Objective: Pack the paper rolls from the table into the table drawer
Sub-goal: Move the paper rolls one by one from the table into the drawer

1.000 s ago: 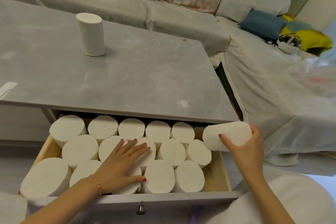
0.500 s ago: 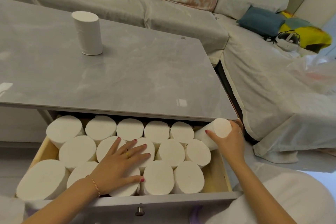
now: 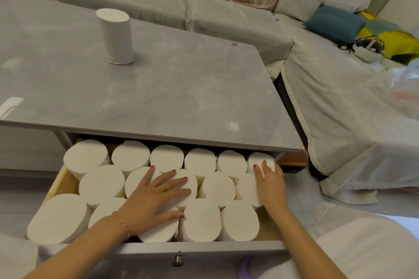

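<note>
Drawer [image 3: 145,247] pulled out under the bench [image 3: 158,88] front edge, packed w/ white paper rolls [image 3: 217,187] standing on end – three rows, tops up, touching each other. Back row sits partly under the bench lip.

Left hand [image 3: 154,197] open, fingers spread, palm flat on roll tops in the middle of the drawer; not gripping anything. Gold ring on one finger, thin bracelet [image 3: 122,224] at the wrist.

Right hand [image 3: 268,179] at the drawer's right end, fingers extended and resting on the top of the far-right back-row roll [image 3: 258,162], which stands upright in the back right corner next to the drawer's side wall. Hand is open and pressing/touching, not wrapped round the roll. Ring on this hand too.

One roll left on the bench [image 3: 115,36] – upright, far left-centre of the grey marbled top, well apart from the drawer.

Small knob [image 3: 178,260] on the drawer front, bottom centre.

Bkgd: sofa [image 3: 226,7] under a pale cover wraps round the far and right sides of the bench; blue cushion [image 3: 333,22] plus yellow cloth [image 3: 385,38] at the right end, headset-like item [image 3: 367,47] w/ cable just beside them. Person's light clothing at the lower right corner.
</note>
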